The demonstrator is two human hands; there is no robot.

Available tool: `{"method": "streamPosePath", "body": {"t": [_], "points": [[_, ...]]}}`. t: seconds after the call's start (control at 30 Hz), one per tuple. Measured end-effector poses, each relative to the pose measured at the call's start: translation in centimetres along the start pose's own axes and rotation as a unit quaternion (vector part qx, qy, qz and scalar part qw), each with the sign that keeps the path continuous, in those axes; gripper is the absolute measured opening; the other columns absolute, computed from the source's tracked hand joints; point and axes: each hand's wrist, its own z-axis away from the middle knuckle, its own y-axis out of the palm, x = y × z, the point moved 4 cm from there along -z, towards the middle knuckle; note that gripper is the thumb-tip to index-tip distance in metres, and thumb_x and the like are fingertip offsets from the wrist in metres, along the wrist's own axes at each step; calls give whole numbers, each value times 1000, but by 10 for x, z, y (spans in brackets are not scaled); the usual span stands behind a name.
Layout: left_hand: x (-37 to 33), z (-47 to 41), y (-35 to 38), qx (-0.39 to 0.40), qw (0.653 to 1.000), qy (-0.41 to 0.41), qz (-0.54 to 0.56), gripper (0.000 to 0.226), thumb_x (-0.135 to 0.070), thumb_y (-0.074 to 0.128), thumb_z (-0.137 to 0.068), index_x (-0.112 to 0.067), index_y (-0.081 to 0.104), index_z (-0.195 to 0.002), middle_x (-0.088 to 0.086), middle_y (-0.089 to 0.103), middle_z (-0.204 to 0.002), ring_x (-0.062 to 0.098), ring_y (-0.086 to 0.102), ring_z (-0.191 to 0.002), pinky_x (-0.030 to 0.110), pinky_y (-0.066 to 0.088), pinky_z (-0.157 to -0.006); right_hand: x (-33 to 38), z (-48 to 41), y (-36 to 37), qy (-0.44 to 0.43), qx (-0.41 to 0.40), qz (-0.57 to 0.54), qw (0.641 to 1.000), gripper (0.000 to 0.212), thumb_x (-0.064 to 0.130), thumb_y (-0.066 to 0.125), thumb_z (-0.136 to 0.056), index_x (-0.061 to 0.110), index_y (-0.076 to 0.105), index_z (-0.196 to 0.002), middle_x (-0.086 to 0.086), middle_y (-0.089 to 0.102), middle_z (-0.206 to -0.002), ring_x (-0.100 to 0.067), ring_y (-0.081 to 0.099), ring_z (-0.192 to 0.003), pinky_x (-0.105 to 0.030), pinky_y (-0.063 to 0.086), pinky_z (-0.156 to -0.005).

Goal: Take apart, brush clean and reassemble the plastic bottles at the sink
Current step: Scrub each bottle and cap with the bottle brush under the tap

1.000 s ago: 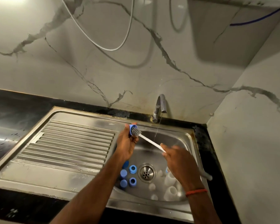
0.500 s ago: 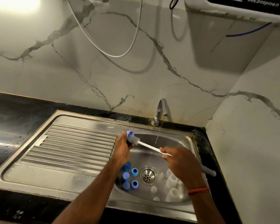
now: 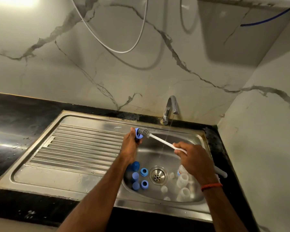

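My left hand [image 3: 130, 144] grips a blue bottle cap [image 3: 138, 133] above the left rim of the sink basin [image 3: 197, 136]. My right hand [image 3: 193, 156] holds the white handle of a bottle brush [image 3: 159, 139]; its grey bristle head pokes into the cap's opening. Several blue caps [image 3: 141, 177] lie on the basin floor left of the drain [image 3: 158, 175]. Several clear plastic bottles [image 3: 182, 185] and small clear parts lie right of the drain, partly hidden by my right wrist.
A chrome tap [image 3: 170, 108] at the back runs a thin stream of water into the basin. The ribbed steel drainboard [image 3: 80, 148] lies to the left, set in a black counter [image 3: 15, 118]. A marble wall closes the right side; a hose loop hangs above.
Both hands have shifted slightly as the brush works in the cap; the bristle head now sits a little further out of the cap. The camera has tilted a bit.
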Motion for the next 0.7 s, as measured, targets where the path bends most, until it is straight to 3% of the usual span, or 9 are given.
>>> {"method": "streamPosePath", "body": {"t": [0.07,0.1,0.23,0.33,0.4,0.47,0.57,0.7], "points": [[-7,-3,5,2,1000,9,-8,39,-34,39,-108,-8,67,-101,10,69,-93,17,62,-84,28,50,-77,1,4,7,22,6,18,1000,22,26,65,-94,28,72,-115,9,75,-101,-9,68,-91,-4,41,-69],[-8,-3,5,3,1000,9,-12,39,-34,39,-108,-8,67,-102,11,69,-94,18,63,-86,28,52,-79,1,8,14,30,24,17,999,20,27,64,-95,29,72,-114,10,75,-97,-8,67,-85,-4,39,-65],[2,2,-6,4,1000,-12,5,41,-32,38,-109,-6,67,-99,8,73,-83,16,69,-79,25,57,-74,1,9,22,8,104,-25,994,20,26,68,-92,29,72,-111,12,74,-97,-2,66,-84,-20,53,-80],[5,5,-3,9,1000,-11,-4,40,-32,36,-109,-8,67,-98,6,73,-83,15,66,-80,25,54,-74,-4,2,9,18,60,-31,998,20,26,69,-91,29,73,-110,13,75,-97,1,66,-82,-9,46,-71],[0,3,1,5,1000,-6,-2,40,-34,37,-109,-8,66,-99,8,69,-87,16,61,-81,28,50,-77,-4,4,14,32,38,-26,998,15,26,68,-93,29,73,-107,13,73,-87,2,63,-74,-9,42,-65],[-4,-1,3,-8,1000,-5,21,41,-35,39,-108,-6,67,-100,11,67,-89,18,59,-83,32,49,-81,-1,7,28,51,59,-49,996,13,24,67,-93,29,71,-105,14,68,-81,1,61,-71,-15,44,-66],[-2,-3,-2,-25,997,-23,71,41,-35,40,-108,-3,66,-100,14,65,-92,22,60,-88,37,51,-91,-3,9,36,63,123,-104,985,15,18,69,-92,25,71,-106,19,63,-79,4,60,-72,-13,46,-70],[2,-2,-2,-20,996,-33,83,43,-37,38,-107,-4,64,-101,12,63,-86,18,59,-79,29,52,-76,-12,0,22,51,85,-134,986,15,15,68,-92,29,69,-98,6,67,-69,-3,64,-62,-16,51,-61]]}}
